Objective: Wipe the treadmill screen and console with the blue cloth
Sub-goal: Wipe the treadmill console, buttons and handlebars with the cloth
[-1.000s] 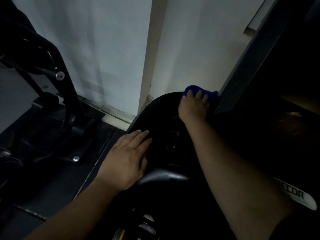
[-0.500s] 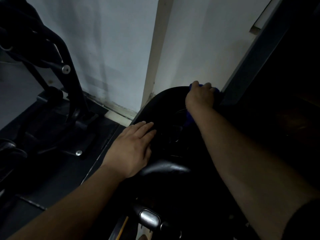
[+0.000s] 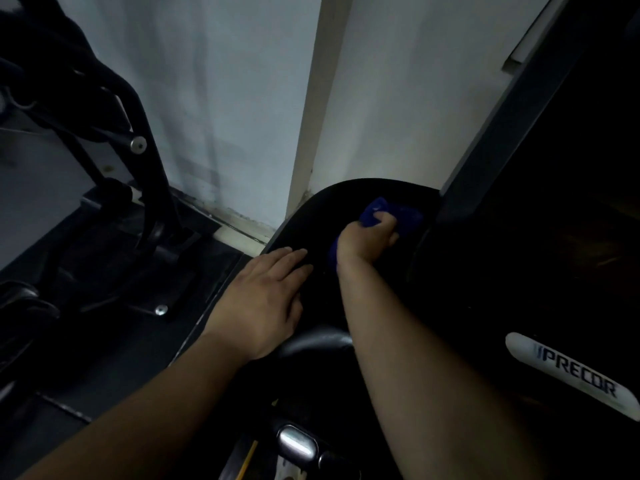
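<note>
Head view, dim light: black treadmill console point(image 3: 329, 209) fills the lower middle & serves as the landmark. R hand point(image 3: 367, 237) is at the console's far side, its grip curled tight round the bunched blue cloth point(image 3: 381, 211), which is pressed onto the dark surface; a tail of cloth hangs by the wrist. L hand point(image 3: 266, 299) lies flat on the console's left edge, grip not closed on anything, fingers straight & together, prob. bracing. Right of the console sits a white PRECOR badge point(image 3: 571, 372); nearer than the console, a silver sensor pad point(image 3: 298, 441) on a handlebar; left of the console, another machine's black frame point(image 3: 145, 168); beyond it, the pale wall point(image 3: 225, 98). Too dark to tell screen from housing. Step in hand, by my read: wiping the console's far edge, mid-task. Next move likely calls for dragging the cloth back toward the near side w/ steady pressure, keeping it bunched under the fingers, & shifting the L hand so the patch under it gets wiped too.
</note>
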Demonstrator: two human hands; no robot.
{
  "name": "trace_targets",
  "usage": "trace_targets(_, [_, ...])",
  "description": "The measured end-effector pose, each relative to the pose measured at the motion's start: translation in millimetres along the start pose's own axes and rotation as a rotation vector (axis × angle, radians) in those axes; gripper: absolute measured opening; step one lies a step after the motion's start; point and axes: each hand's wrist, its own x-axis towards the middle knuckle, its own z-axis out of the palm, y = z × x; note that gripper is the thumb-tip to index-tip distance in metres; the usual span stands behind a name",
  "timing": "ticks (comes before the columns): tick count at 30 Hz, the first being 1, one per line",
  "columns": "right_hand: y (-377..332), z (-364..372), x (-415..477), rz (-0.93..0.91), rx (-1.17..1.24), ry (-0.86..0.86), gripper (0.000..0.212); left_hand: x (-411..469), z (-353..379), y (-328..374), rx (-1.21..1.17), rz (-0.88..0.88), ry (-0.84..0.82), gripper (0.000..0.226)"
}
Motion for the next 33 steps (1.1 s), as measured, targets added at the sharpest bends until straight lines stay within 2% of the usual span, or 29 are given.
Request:
trace_targets(3, [8, 11, -19, 0.209, 0.134, -0.103, 0.023, 1, 0, 0, -0.001, -0.002, 0.004, 0.056])
trace_targets(5, [15, -3, -33, 0.263, 0.004, -0.344, 0.009, 1, -1, 0, 0.002, -0.007, 0.001, 0.057])
trace_targets(7, [10, -22, -23, 0.369, -0.122, -0.588, 0.012, 1, -1, 0, 0.002, -0.008, 0.002, 0.057])
trace_targets(8, [5, -29, -11, 0.406, -0.095, -0.616, 0.021, 1, -1, 0, 0.004, -0.008, 0.004, 0.057])
trace_targets(10, [-2, -26, 10, 0.406, 0.062, -0.509, 0.032, 0, -1, 1, 0.005, -0.005, 0.010, 0.057])
trace_targets(12, [-6, -19, 2, 0.293, -0.015, -0.461, 0.036, -1, -3, 2, 0.001, -0.002, 0.016, 0.056])
trace_targets(14, [5, -21, -22, 0.153, -0.239, -0.582, 0.034, -3, -4, 1, -0.026, -0.007, 0.034, 0.055])
trace_targets(17, [20, -46, -36, -0.050, -0.546, -0.851, 0.013, -8, -4, 1, -0.070, -0.023, 0.056, 0.059])
trace_targets(19, [10, -51, -35, -0.175, -0.630, -0.844, 0.016, -10, -5, 2, -0.080, -0.024, 0.047, 0.061])
trace_targets(21, [2, -50, -53, -0.273, -0.556, -0.715, 0.020, -13, -11, 3, -0.137, -0.052, 0.011, 0.064])
trace_targets(23, [14, -54, -86, -0.368, -0.520, -0.659, 0.027, -21, -21, 0, -0.221, -0.110, -0.020, 0.068])
trace_targets(25, [28, -72, -109, -0.474, -0.530, -0.793, 0.031, -36, -31, -6, -0.274, -0.157, 0.005, 0.065])
trace_targets(27, [25, -87, -110, -0.394, -0.499, -0.956, 0.033, -55, -38, -13, -0.278, -0.198, 0.026, 0.063])
trace_targets(29, [13, -81, -109, -0.345, -0.411, -0.851, 0.032, -69, -44, -17, -0.263, -0.236, 0.042, 0.061])
trace_targets(31, [8, -70, -133, -0.529, -0.408, -0.749, 0.024, -79, -49, -16, -0.236, -0.240, 0.053, 0.056])
trace_targets(33, [27, -66, -178, -0.750, -0.499, -0.875, 0.020, -88, -55, -15, -0.200, -0.227, 0.057, 0.059])
